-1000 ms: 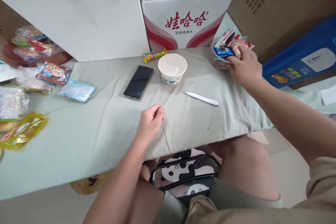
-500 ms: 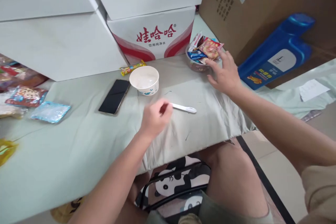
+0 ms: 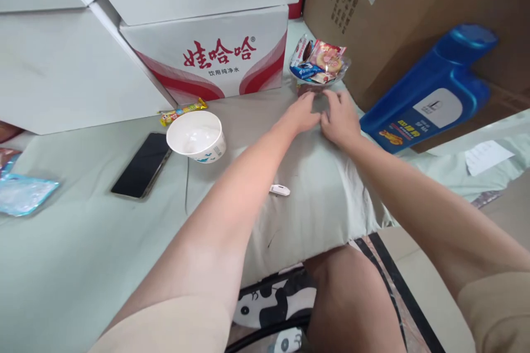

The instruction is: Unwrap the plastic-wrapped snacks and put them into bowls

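Note:
Both hands are close together just in front of a clear bowl of wrapped snacks [image 3: 321, 63]. My left hand [image 3: 304, 113] has its fingers curved toward the bowl's near side. Opposite it, my right hand [image 3: 339, 116] has thumb and fingers apart, with nothing visible between them. Whether the fingertips touch the bowl is hard to tell. A white paper bowl [image 3: 196, 138] stands to the left, with a yellow snack packet [image 3: 182, 112] behind it. The end of a white stick-like item [image 3: 280, 190] shows beside my left forearm, which hides the rest.
A black phone [image 3: 141, 166] lies left of the paper bowl. White cartons [image 3: 211, 55] line the back. At the right, a blue bottle [image 3: 430, 88] leans on a brown box [image 3: 397, 22]. A blue packet [image 3: 27, 193] lies far left, a white paper [image 3: 487, 157] far right.
My left hand has moved from beside the white item forward and right to the snack bowl. My right hand has shifted down to the bowl's near side. The view has turned a little right.

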